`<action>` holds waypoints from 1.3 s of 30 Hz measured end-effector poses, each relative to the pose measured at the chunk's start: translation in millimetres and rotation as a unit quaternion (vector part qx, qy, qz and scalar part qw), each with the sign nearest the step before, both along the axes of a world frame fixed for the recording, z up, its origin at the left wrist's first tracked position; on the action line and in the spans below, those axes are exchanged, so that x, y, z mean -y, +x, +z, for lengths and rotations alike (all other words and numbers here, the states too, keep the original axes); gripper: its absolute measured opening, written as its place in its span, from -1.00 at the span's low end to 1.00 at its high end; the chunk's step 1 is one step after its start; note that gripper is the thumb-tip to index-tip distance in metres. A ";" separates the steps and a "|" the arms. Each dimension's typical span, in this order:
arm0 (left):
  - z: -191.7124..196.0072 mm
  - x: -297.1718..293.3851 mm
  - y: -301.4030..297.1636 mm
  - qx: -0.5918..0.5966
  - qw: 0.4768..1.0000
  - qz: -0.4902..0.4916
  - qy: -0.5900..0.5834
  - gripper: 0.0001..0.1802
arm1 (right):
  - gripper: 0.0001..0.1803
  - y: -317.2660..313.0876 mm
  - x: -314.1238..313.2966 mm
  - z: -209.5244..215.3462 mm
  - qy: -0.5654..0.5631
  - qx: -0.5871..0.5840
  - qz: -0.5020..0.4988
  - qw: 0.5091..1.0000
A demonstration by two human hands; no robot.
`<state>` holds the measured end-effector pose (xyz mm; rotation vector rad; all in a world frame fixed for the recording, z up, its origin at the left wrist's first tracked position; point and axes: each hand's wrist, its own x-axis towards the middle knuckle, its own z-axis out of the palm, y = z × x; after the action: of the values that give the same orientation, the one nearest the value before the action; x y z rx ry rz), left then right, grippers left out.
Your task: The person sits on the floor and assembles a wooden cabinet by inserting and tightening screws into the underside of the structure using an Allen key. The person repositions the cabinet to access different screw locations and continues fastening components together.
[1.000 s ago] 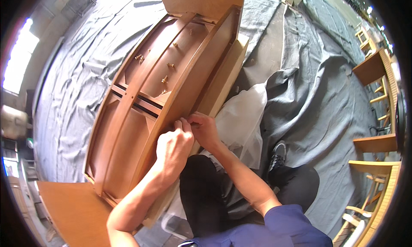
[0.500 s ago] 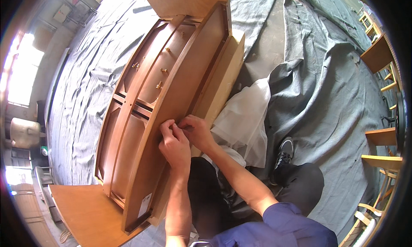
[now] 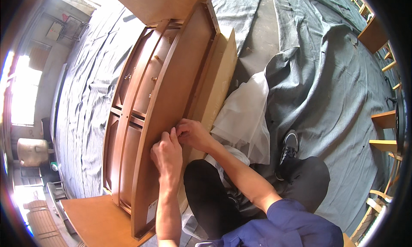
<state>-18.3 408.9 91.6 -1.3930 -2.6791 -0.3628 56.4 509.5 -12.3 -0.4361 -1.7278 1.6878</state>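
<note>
A long brown wooden furniture frame (image 3: 177, 81) with a curved side rail lies tilted in front of me. My left hand (image 3: 166, 156) is closed in a pinch against the outer face of that rail, near its lower half. Right beside it, my right hand (image 3: 193, 134) is also closed, its fingertips meeting those of the left. Whatever sits between the fingers is too small or hidden to make out. Several brass-coloured fittings (image 3: 154, 78) lie inside the frame's recessed panels, and a pale label (image 3: 152, 210) is on the rail's near end.
Flat wooden boards stick out at the frame's far end (image 3: 159, 4) and near end (image 3: 96, 215). A pale board (image 3: 216, 84) runs along its right side. White plastic sheeting (image 3: 244, 122) lies beside my knee, over grey cloth (image 3: 317, 96). Wooden furniture parts (image 3: 383, 120) stand at the right.
The view has shifted, so the frame appears more upright. Both hands stay pinched together at the rail, slightly lower and further left in the picture.
</note>
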 end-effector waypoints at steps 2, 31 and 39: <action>-1.4 -7.3 1.0 0.141 0.986 0.088 0.021 -0.48 | -0.82 -2.9 8.4 3.7 -0.080 0.007 -0.011 0.997; 63.8 -57.7 -17.8 -0.032 0.890 -0.304 -0.337 -0.59 | -0.76 0.3 -18.6 -13.7 -0.047 -0.038 0.028 0.998; 68.3 -43.4 -20.6 -0.124 0.830 -0.452 -0.303 -0.62 | -0.78 -1.0 -17.5 -15.9 0.003 -0.033 0.019 0.999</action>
<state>-38.9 452.3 159.9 -2.6059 -1.7855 0.6498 55.4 527.0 -28.2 -0.3430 -1.7020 1.7046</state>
